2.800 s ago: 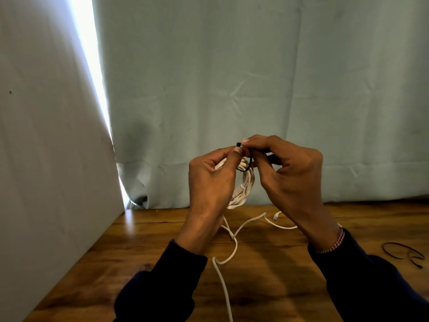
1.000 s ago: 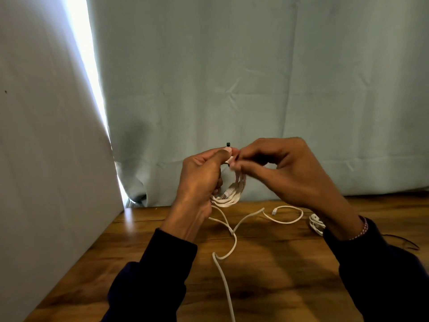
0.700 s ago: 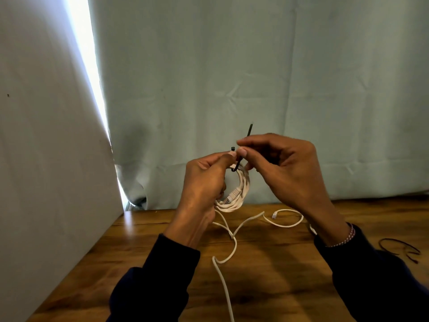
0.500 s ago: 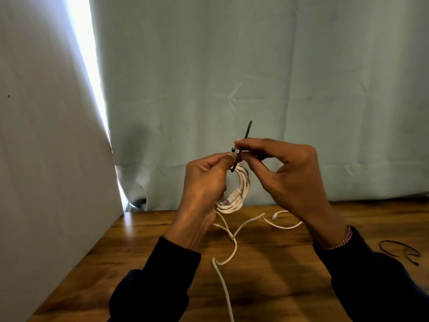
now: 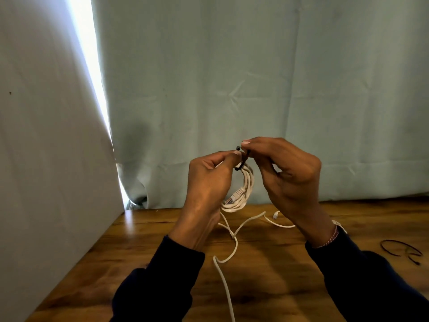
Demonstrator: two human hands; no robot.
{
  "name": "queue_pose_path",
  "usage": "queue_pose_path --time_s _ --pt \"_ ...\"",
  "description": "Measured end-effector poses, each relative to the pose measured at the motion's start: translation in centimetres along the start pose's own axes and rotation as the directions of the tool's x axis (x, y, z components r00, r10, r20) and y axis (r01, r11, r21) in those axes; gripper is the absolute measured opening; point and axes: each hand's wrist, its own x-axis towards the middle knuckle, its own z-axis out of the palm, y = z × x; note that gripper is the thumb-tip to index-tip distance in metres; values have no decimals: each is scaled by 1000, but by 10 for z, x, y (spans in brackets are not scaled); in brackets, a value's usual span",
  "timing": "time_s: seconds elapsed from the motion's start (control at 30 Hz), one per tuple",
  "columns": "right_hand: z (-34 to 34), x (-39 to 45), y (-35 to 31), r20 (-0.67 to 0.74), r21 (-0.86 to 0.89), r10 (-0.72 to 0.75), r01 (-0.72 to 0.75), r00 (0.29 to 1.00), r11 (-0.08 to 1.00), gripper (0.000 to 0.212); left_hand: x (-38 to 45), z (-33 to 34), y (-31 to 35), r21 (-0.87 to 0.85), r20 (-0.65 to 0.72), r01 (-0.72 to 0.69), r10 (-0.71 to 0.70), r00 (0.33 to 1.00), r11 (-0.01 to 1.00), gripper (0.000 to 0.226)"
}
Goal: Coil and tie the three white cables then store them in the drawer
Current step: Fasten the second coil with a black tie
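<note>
A coiled white cable (image 5: 245, 189) with a grey plug hangs in the air above the wooden table (image 5: 267, 270). My left hand (image 5: 207, 180) grips the top of the coil. A black cable tie (image 5: 240, 159) wraps the coil's top, and my right hand (image 5: 286, 173) pinches it right beside my left thumb. Another loose white cable (image 5: 228, 254) snakes across the table below my hands toward the front edge. The drawer is not in view.
Black cable ties (image 5: 400, 249) lie on the table at the right. A pale curtain (image 5: 255, 77) hangs along the table's far edge. A white panel (image 5: 46, 159) closes off the left side.
The tie's free end stuck up above my right fingers half a second ago; now it no longer shows above them. My right hand has shifted slightly lower, and both hands stay at the coil.
</note>
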Motion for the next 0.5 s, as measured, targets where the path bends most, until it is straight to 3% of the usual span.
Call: queue_pose_path --time_s 0.1,0.2,0.37,0.5 --pt "5 -1 -1 -36 226 184 -171 982 959 18 -3 0 4 -8 -12 7 -7 1000 1000 19" --pt "8 -4 -3 -35 314 296 -271 955 910 21 -3 0 4 -2 -28 -3 3 1000 1000 16" --pt "10 -5 -6 -43 361 362 -323 931 875 22 -4 0 6 -7 -35 -7 7 999 1000 16" --pt "10 -4 -7 -55 338 307 -272 950 901 23 -4 0 5 0 -40 3 -3 999 1000 18"
